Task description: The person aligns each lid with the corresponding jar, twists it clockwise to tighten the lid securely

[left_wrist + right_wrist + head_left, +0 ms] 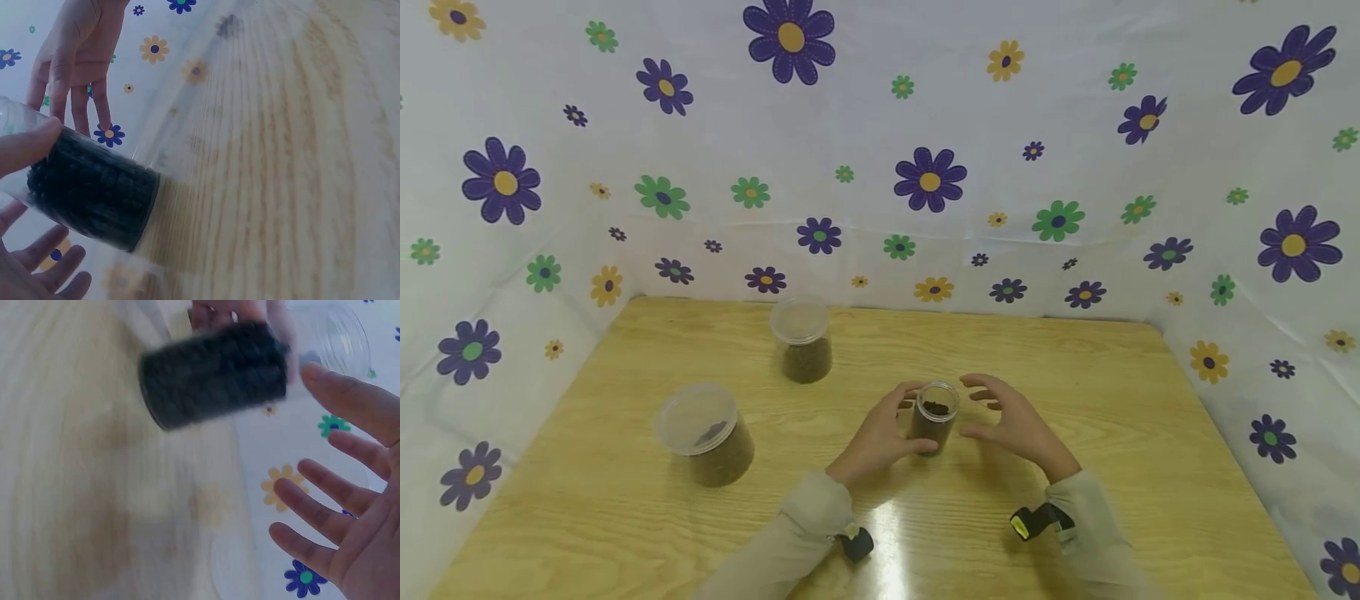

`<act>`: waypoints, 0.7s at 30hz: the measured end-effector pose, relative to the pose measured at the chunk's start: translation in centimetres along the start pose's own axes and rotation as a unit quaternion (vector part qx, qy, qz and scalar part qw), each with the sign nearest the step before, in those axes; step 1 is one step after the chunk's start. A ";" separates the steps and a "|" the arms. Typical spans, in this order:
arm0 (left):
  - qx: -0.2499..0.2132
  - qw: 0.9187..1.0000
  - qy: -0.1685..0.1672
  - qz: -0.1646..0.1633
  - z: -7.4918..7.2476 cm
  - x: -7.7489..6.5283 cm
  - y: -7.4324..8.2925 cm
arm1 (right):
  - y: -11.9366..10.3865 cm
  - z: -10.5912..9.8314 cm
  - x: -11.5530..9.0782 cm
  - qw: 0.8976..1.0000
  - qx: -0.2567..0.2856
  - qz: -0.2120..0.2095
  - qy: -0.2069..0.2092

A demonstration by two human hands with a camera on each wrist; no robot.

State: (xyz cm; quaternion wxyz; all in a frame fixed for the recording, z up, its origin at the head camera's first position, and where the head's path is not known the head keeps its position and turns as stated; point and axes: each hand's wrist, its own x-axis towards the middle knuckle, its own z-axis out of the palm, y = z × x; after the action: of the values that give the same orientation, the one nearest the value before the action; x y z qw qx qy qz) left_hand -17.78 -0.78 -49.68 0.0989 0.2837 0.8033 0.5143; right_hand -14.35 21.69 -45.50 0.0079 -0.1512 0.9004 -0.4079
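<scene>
A small clear jar (937, 427), partly filled with dark pieces, stands upright on the table in the head view. My left hand (880, 429) is around its left side, the thumb across the front of the jar and the fingers spread behind. In the left wrist view the thumb overlaps the jar (94, 187) near its upper part, while the other fingers (53, 265) stand apart from it. On the other side, my right hand (1011, 421) faces the jar, thumb and fingers spread, with a gap between. The right wrist view shows its fingers (319, 509) extended and holding nothing.
Two wider clear tubs with dark brown contents and broad translucent tops stand to the left, one nearer (718, 450) and one farther back (805, 354). The wooden table (1060, 367) is bordered by a white flowered cloth (865, 125) at the back and sides.
</scene>
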 end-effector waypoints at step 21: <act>-0.004 0.998 0.037 0.044 1.3 0.5 -1.0 | 5.1 -1.9 3.7 0.970 -0.223 0.070 -0.060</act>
State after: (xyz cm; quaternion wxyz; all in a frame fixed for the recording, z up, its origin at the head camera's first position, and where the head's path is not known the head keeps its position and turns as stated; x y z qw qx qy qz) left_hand -17.93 0.16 -51.03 0.0471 0.2992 0.7910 0.5316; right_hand -19.49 25.17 -47.59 0.0561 -0.1098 0.9749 -0.1854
